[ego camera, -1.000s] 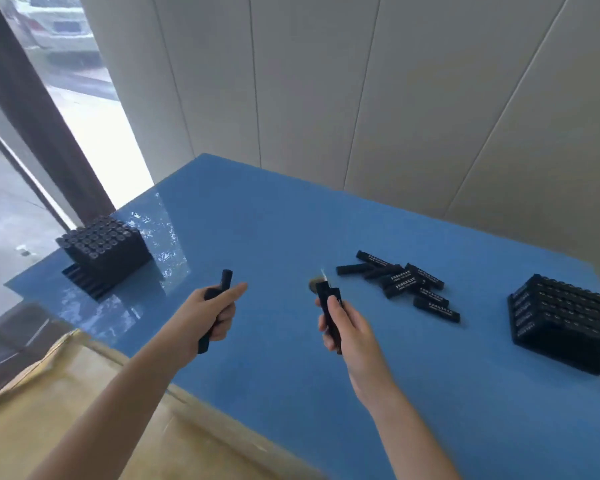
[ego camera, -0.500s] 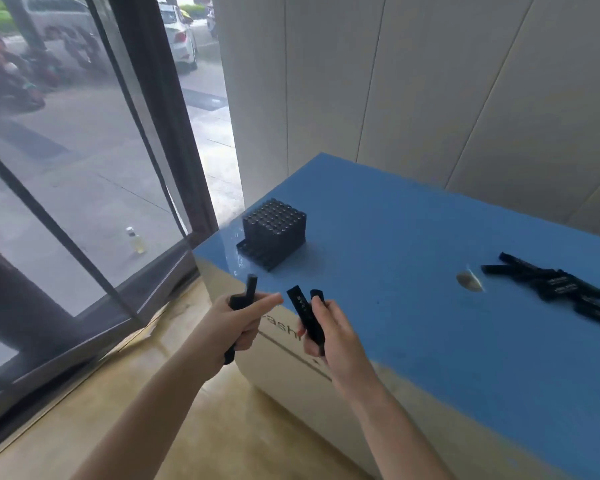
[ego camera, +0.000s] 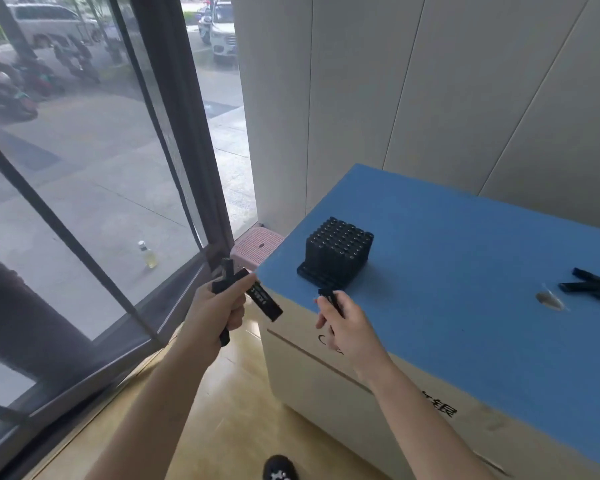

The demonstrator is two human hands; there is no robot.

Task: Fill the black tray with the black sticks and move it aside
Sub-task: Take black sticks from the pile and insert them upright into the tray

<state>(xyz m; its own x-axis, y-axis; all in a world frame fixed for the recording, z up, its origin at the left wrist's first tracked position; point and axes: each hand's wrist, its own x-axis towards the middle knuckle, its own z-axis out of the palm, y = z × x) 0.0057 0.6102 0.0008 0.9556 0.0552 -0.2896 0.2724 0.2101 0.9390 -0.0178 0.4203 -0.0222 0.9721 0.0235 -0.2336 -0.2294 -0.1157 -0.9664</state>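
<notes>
Up near the left corner of the blue table (ego camera: pixel 465 271), the tray (ego camera: pixel 336 252) stands packed with upright sticks, their round ends showing in rows across its top, its ribbed base poking out toward the front edge. Just in front of that corner, off the table's edge, the left hand (ego camera: pixel 219 306) is closed in a fist around two sticks: one upright stick (ego camera: pixel 226 271) rising above the knuckles and coming out again below the palm, and a slanted stick (ego camera: pixel 264 299) with pale lettering pointing down toward the right. The right hand (ego camera: pixel 347 323) sits over the front edge, close to the tray's base, with thumb and fingers pinched on a short stick (ego camera: pixel 331 299) whose top end peeks out above the fingertips. At the table's right, loose sticks (ego camera: pixel 593 284) lie crossed over one another and run out of view. Near them a pale scuff (ego camera: pixel 548 301) breaks the blue surface. The table's front is a cardboard side (ego camera: pixel 326 382) with dark printing. Beside the far left corner a pink stool (ego camera: pixel 257 244) stands by a dark-framed window (ego camera: pixel 84 168), with a small bottle (ego camera: pixel 148 254) on the pavement beyond. A dark shoe (ego camera: pixel 279 469) shows on the wooden floor at the bottom.
</notes>
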